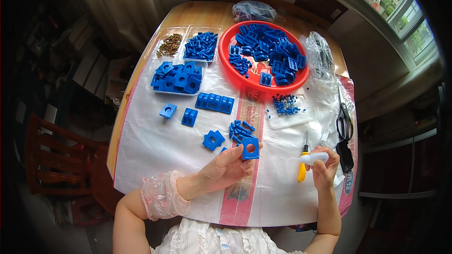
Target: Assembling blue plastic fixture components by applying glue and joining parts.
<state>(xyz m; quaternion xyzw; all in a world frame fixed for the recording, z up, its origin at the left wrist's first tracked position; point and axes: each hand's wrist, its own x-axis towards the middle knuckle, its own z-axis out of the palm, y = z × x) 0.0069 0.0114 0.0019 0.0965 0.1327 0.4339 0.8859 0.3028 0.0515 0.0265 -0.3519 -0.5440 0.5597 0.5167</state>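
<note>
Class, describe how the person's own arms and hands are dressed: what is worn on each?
The left forearm wears a sheer, pale pink gathered cuff with a pink pattern. The right forearm shows no sleeve or cuff. The left hand and right hand wear no gloves.

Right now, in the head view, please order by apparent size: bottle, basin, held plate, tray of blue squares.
1. Basin
2. Tray of blue squares
3. Held plate and bottle: too alike to rank, their nearness to the camera unsure.
</note>
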